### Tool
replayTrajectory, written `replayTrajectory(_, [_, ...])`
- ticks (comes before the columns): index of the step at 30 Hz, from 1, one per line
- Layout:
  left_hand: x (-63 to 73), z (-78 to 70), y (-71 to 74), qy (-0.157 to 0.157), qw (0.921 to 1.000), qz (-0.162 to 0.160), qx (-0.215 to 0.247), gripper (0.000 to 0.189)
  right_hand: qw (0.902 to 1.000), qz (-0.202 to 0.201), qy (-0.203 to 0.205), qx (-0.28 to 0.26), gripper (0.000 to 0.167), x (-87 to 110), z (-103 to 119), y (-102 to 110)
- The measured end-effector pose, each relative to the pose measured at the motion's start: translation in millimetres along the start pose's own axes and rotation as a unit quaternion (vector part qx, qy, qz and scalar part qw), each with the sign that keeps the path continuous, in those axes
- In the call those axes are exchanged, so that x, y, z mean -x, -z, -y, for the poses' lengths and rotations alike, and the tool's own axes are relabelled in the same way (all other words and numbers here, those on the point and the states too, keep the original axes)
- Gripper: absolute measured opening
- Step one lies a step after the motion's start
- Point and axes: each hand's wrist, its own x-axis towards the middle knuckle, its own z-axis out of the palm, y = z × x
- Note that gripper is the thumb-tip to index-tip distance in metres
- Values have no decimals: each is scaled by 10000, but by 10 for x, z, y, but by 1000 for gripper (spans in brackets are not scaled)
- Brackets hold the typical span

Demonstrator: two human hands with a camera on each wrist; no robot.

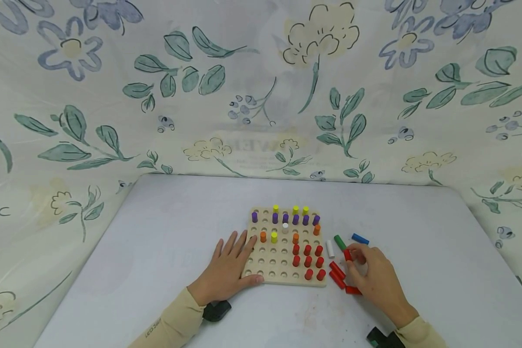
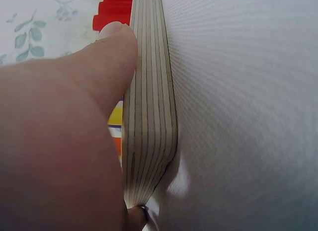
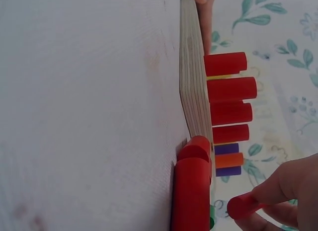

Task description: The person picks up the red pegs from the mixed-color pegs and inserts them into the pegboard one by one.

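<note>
A square wooden pegboard (image 1: pixel 267 256) lies on the table, with purple, yellow, orange, red and white pegs standing in some of its holes. My left hand (image 1: pixel 226 268) rests on the board's left side, fingers straight and spread, its thumb (image 2: pixel 119 47) along the near edge. To the right of the board, my right hand (image 1: pixel 376 273) pinches a red peg (image 3: pixel 241 206) between thumb and fingertips. Under and around that hand lie loose red pegs (image 1: pixel 337 269), a green peg (image 1: pixel 340 242), a white peg (image 1: pixel 330 249) and a blue peg (image 1: pixel 360 239).
Several red pegs (image 1: pixel 308 261) stand upright in the board's near right part. The white table (image 1: pixel 156 232) ends at a floral cloth (image 1: pixel 252 145) hanging behind it. Dark wrist devices (image 1: pixel 216 311) are strapped on both arms.
</note>
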Motion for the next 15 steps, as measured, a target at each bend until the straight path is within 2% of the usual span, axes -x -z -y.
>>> replayTrajectory(15, [8, -2, 10, 1, 10000, 19, 52, 94, 9989, -364, 162, -255, 30, 13, 18, -7])
